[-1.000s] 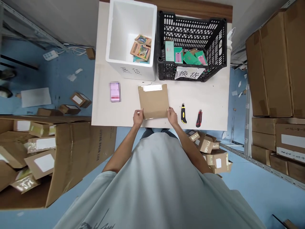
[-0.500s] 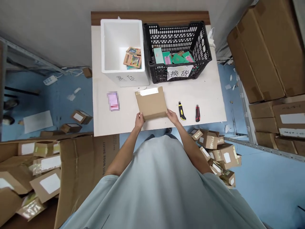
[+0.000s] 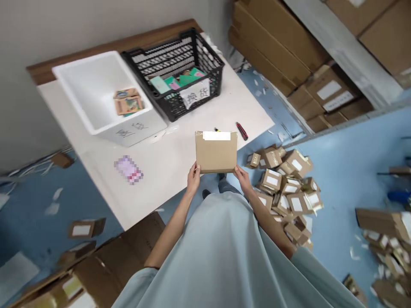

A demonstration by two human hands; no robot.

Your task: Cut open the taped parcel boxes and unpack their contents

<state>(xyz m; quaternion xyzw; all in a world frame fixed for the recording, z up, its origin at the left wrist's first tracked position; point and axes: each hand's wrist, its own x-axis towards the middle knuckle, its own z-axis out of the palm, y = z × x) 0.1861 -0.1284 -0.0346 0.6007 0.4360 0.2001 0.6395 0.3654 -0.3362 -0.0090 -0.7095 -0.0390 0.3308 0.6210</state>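
Between both hands I hold a flat brown cardboard box [image 3: 216, 155] with a white label along its far edge. My left hand [image 3: 193, 177] grips its near left corner, and my right hand [image 3: 242, 177] grips the near right corner. The box is at the table's front edge, partly over the floor. Just behind it, a yellow-and-black utility knife [image 3: 217, 129] is mostly hidden. A red-and-black utility knife [image 3: 242, 131] lies to the right of the box. A blurred-out pinkish item [image 3: 128, 169] rests on the table to the left.
On the table [image 3: 154, 179] stand a white foam box [image 3: 131, 133] with small packs inside and a black plastic crate [image 3: 173, 112] of green packets. Several cardboard parcels [image 3: 289, 188] are piled on the floor at right. Large cartons [image 3: 272, 47] fill a shelf behind; another big carton [image 3: 118, 261] is lower left.
My view has turned to the right. The cardboard box has come off its place on the table toward me and the right, held in both hands, now covering most of the yellow knife.
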